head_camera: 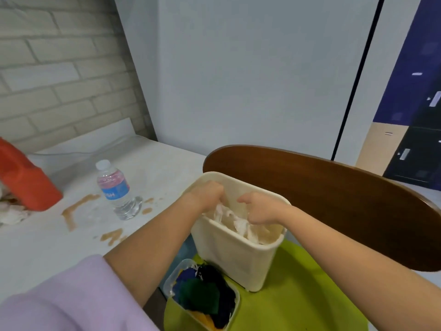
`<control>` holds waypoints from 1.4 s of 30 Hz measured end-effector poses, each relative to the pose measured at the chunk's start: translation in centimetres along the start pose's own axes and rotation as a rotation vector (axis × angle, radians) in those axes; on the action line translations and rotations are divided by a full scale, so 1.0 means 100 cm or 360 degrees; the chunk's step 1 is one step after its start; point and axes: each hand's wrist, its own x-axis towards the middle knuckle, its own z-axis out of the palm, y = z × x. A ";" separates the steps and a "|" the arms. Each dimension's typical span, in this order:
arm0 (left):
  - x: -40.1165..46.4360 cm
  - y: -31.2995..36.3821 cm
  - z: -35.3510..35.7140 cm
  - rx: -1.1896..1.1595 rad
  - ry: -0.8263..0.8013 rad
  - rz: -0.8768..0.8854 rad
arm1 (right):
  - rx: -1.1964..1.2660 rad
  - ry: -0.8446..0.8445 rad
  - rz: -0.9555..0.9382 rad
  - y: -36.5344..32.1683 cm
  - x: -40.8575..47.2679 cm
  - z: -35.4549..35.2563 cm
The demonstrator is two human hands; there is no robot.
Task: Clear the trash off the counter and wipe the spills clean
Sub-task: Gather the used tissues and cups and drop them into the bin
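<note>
Your two hands meet over the one cream plastic bin (236, 254) at the centre of the frame, a smooth, tapered box with rounded corners. Your left hand (208, 194) curls down over its far rim with the fingers bent onto crumpled white paper (235, 222), gripping it. Your right hand (259, 207) is curled too, thumb pointing left, and its fingers are buried in the same wrinkled paper, pinching it. That trash sits inside the bin, filling the upper part.

The bin stands on a glossy lime-green seat (298, 297) in the lower right, with a curved dark wooden chair back (334, 199) behind it. Just beside the bin, lower centre, one clear plastic container (202, 292) holds soft dark blue and green cloths.

On the pale, matte counter (43, 249) at the left you have one clear ribbed water bottle (117, 189), upright, with a white cap and a blue and pink label. Brown liquid spills (78, 207) streak the surface around it: one long bent streak to its left, a smeared patch nearer you, and a few small drops near its base. One orange plastic jug (26, 180) stands at the far left edge, and more crumpled white paper scraps (12, 213) lie below it on the counter. A lilac fabric sleeve (71, 299) fills the lower left corner.
</note>
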 end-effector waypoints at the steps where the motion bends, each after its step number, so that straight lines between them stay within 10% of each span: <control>1: -0.005 -0.001 -0.002 -0.0057 0.0044 0.0043 | 0.0101 0.0031 -0.0007 -0.005 0.000 -0.003; 13: -0.089 -0.054 -0.045 -0.0376 0.0507 -0.0293 | 0.0271 0.0644 -0.0413 -0.117 0.017 -0.008; 42: -0.392 -0.395 0.042 -0.0430 0.0560 -0.1427 | 0.0270 0.0173 -0.0906 -0.479 0.140 0.138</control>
